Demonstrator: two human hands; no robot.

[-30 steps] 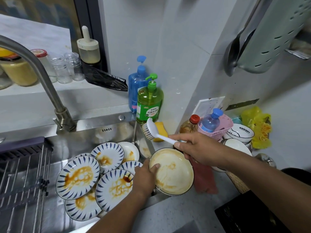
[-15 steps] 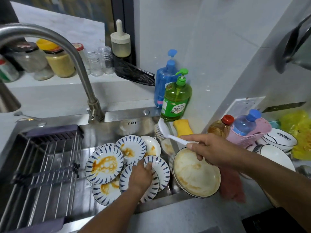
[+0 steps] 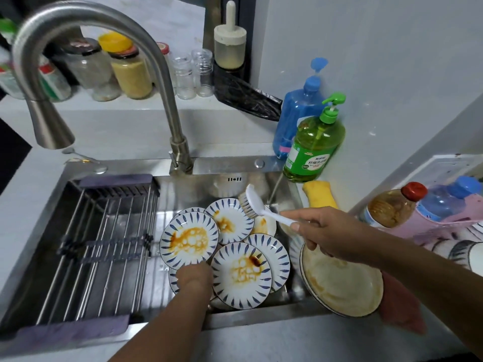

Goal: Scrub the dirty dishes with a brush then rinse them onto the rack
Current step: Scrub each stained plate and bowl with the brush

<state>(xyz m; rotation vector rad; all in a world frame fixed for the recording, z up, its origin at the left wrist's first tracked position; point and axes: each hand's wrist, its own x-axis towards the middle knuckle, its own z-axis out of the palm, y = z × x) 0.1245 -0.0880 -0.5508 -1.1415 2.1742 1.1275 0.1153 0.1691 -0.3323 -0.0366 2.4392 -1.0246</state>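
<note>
Stainless steel forms the sink (image 3: 287, 307), and a wire rack (image 3: 104, 246) with grey end bars spans its left half. Dirty round plates (image 3: 241, 275) with white glaze and blue leaf marks round the rims lie overlapped in the right half, smeared with orange-brown sauce. A plainer cream plate (image 3: 342, 286) with a dark rim leans on the sink's right edge, partly over a red cloth (image 3: 402, 307) on the counter (image 3: 300, 343). A green pump bottle (image 3: 313, 150) at the sink's back right corner carries a green label with Chinese characters, too small to read; a blue pump bottle (image 3: 298, 113) stands just behind it. The right hand (image 3: 326, 233) curls its fingers round the white plastic handle of the brush (image 3: 258, 205), whose bristled head hangs over the far plates. The left hand (image 3: 194, 276) reaches down at the near rim of the leftmost plate (image 3: 189, 239); whether its grip pinches that rim cannot be told. A yellow sponge (image 3: 320, 194) lies on the counter beside the green bottle. A curved brushed-metal faucet (image 3: 104, 35) arches over the rack.
</note>
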